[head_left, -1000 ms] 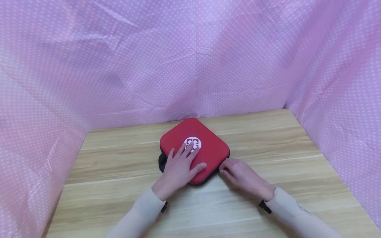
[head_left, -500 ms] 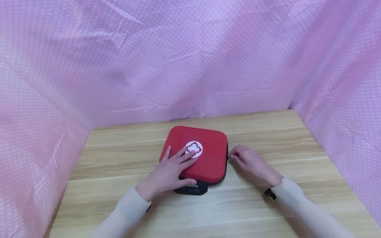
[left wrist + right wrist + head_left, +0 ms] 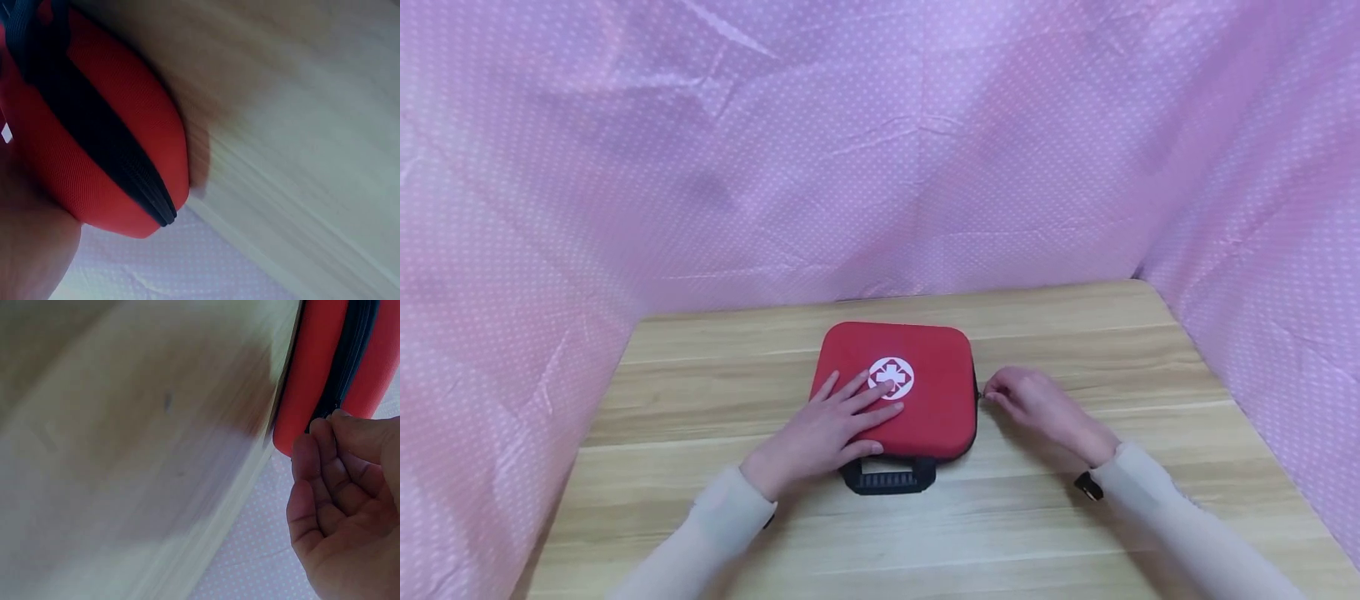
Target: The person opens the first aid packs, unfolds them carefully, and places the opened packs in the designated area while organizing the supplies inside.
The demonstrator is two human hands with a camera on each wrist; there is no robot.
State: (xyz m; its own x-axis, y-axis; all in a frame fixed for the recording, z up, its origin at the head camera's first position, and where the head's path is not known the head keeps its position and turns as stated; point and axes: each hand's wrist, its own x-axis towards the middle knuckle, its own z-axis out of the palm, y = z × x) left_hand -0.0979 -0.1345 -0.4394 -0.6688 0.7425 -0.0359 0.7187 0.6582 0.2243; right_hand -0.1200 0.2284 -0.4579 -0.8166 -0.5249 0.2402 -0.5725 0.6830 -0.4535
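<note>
A red zippered first-aid case [image 3: 936, 392] with a white cross emblem [image 3: 891, 377] lies flat on the table, its black carry handle [image 3: 887, 482] toward me. My left hand [image 3: 827, 429] rests on the lid with fingers spread, fingertips reaching the emblem. At the case's right side my right hand [image 3: 1030, 404] pinches the zipper pull between thumb and forefinger; the pull is mostly hidden by the fingertips. In the right wrist view, the thumb and forefinger of that hand [image 3: 350, 494] meet right at the black zipper [image 3: 350, 359]. The left wrist view shows the case's zippered side [image 3: 106, 131].
The wood-grain table [image 3: 700, 367] has its back edge a short way behind the case. Pink dotted cloth [image 3: 880, 167] hangs behind the table and along both sides.
The case has turned so its handle, formerly at the left, now faces me. My right hand has moved away from me along the case's side. My left hand has shifted slightly left.
</note>
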